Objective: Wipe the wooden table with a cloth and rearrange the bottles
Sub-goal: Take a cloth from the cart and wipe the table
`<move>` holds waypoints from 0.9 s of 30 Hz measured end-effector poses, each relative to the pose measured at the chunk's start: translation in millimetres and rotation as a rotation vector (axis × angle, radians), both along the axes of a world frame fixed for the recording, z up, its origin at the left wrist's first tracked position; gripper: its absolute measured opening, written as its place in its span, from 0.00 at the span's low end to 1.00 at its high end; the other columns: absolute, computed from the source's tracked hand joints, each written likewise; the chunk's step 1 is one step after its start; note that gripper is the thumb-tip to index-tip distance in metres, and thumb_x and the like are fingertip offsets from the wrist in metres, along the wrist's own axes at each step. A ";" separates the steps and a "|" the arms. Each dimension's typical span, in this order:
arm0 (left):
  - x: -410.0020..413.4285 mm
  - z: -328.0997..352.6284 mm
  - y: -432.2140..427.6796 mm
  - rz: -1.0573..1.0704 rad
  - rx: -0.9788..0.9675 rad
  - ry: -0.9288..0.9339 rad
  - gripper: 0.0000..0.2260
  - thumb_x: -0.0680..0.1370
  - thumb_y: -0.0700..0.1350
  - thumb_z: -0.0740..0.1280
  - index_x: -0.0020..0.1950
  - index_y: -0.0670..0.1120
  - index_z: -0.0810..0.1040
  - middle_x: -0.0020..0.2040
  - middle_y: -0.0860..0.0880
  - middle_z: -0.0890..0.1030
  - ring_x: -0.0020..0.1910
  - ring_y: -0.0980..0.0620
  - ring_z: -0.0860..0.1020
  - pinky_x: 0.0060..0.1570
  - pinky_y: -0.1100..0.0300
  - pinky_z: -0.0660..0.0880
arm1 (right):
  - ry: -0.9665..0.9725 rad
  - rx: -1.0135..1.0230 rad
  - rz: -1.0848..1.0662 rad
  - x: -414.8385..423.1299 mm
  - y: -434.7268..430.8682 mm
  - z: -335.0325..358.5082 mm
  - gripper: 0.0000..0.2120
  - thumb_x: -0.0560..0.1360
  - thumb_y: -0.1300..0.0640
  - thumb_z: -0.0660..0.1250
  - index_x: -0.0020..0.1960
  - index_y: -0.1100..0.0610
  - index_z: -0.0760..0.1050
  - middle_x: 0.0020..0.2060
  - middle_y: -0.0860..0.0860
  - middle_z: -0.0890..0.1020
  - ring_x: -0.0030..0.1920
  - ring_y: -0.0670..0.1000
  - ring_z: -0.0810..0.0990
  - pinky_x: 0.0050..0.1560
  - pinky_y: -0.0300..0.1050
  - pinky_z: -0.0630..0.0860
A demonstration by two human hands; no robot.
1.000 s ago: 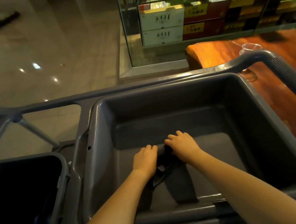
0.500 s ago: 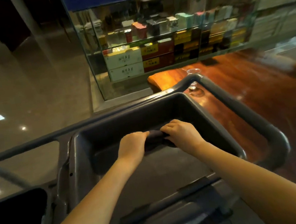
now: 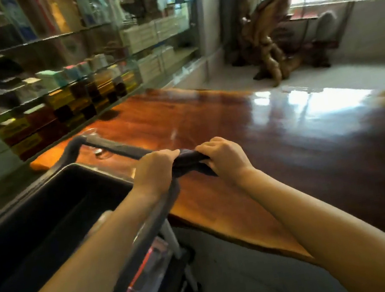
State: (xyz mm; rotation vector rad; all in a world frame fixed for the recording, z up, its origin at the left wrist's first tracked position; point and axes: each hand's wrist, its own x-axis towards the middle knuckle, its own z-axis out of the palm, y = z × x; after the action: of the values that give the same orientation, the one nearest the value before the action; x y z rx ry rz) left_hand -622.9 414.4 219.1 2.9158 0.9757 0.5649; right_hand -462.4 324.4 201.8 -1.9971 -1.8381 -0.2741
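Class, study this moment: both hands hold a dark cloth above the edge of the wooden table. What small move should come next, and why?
Probably lower the cloth onto the wooden table and spread it flat. Left hand and right hand hold it bunched between them, just above the near edge, not yet touching the wood, and the surface ahead is bare.

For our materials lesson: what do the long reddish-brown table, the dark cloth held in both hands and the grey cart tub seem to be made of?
Long reddish-brown table: looks like solid wood with a glossy lacquer; grain streaks and window reflections show.
Dark cloth: soft fabric, probably; it bunches and twists between the left hand and right hand.
Grey cart tub: likely moulded plastic, matt, with rounded rim.
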 end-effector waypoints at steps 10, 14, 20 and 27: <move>263.0 -19.7 -175.7 -0.503 0.100 0.143 0.13 0.75 0.52 0.66 0.58 0.50 0.76 0.53 0.49 0.83 0.51 0.46 0.81 0.47 0.53 0.78 | 0.027 -0.027 -0.545 190.3 -241.1 -23.4 0.11 0.74 0.58 0.64 0.56 0.56 0.77 0.51 0.53 0.83 0.53 0.57 0.78 0.48 0.50 0.76; 353.6 -38.4 -266.9 -0.676 0.083 0.212 0.13 0.75 0.50 0.65 0.59 0.50 0.75 0.55 0.48 0.81 0.53 0.44 0.80 0.49 0.52 0.77 | 0.068 -0.019 -0.720 247.3 -346.5 -39.8 0.10 0.74 0.57 0.66 0.54 0.56 0.78 0.49 0.54 0.84 0.50 0.57 0.79 0.46 0.50 0.78; 435.5 -62.3 -366.0 -0.879 -0.023 0.235 0.15 0.73 0.50 0.68 0.59 0.51 0.76 0.54 0.49 0.81 0.52 0.45 0.79 0.48 0.52 0.77 | 0.156 -0.042 -0.931 293.6 -455.8 -60.2 0.10 0.72 0.56 0.68 0.52 0.56 0.79 0.46 0.53 0.84 0.50 0.57 0.79 0.44 0.52 0.78; 503.8 -87.6 -432.7 -1.004 -0.047 0.301 0.17 0.71 0.46 0.71 0.59 0.50 0.76 0.53 0.49 0.80 0.52 0.44 0.79 0.46 0.52 0.76 | 0.256 -0.066 -1.074 336.1 -522.8 -89.2 0.13 0.73 0.56 0.67 0.57 0.53 0.76 0.50 0.52 0.83 0.53 0.56 0.77 0.47 0.53 0.78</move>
State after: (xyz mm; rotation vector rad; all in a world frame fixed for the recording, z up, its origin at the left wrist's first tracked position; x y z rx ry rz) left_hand -119.1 -18.3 131.5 2.9576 -0.5175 0.0348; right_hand -126.4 -198.4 112.5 -2.7217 -0.4903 -0.2278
